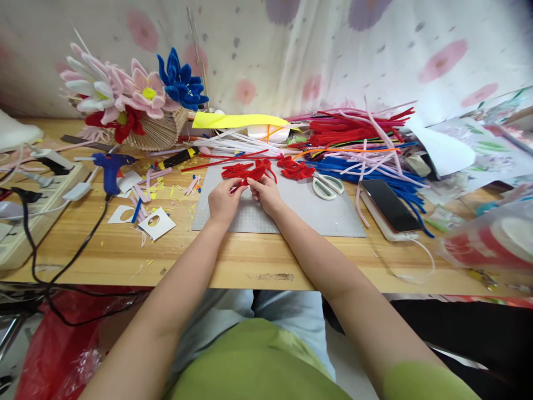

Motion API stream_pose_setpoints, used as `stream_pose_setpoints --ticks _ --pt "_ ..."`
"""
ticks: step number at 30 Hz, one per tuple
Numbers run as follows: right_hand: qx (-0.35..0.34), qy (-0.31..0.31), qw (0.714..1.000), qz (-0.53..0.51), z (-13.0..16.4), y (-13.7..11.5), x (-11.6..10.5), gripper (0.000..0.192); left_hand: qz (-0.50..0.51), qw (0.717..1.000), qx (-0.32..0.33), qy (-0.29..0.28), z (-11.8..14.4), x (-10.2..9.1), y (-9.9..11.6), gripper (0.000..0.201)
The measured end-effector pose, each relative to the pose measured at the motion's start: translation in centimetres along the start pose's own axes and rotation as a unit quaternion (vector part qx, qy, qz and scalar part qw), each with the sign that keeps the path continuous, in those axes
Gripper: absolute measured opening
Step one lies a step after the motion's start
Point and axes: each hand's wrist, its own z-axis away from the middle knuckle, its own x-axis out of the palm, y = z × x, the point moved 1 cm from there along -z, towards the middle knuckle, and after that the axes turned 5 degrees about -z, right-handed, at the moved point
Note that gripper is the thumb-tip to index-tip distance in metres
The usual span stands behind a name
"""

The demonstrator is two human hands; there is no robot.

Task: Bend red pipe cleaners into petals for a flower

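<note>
Over the grey cutting mat (287, 219), my left hand (225, 201) and my right hand (265, 194) meet, both closed on one bent red pipe cleaner piece (257, 172). The fingertips pinch it from either side; their grip partly hides its shape. Just behind my hands lies a group of red pipe cleaner loops (235, 170). A second red bunch (295, 168) rests on the mat to the right, touching or nearly touching the white-handled scissors (327, 186).
Red pipe cleaners (358, 126) and blue ones (375, 175) are heaped behind right. A phone (391, 204) lies at right, near a plastic-wrapped cup (491, 239). A blue glue gun (110, 169), its cable, and a power strip (37, 205) occupy the left. Fuzzy flowers (145, 91) stand behind.
</note>
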Motion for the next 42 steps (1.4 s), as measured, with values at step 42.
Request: stream_pose_setpoints --ticks 42 --pt "-0.022 -0.007 0.997 0.075 -0.2 0.1 -0.1 0.038 -0.043 0.996 -0.075 -0.031 0.3 0.4 0.1 0.015"
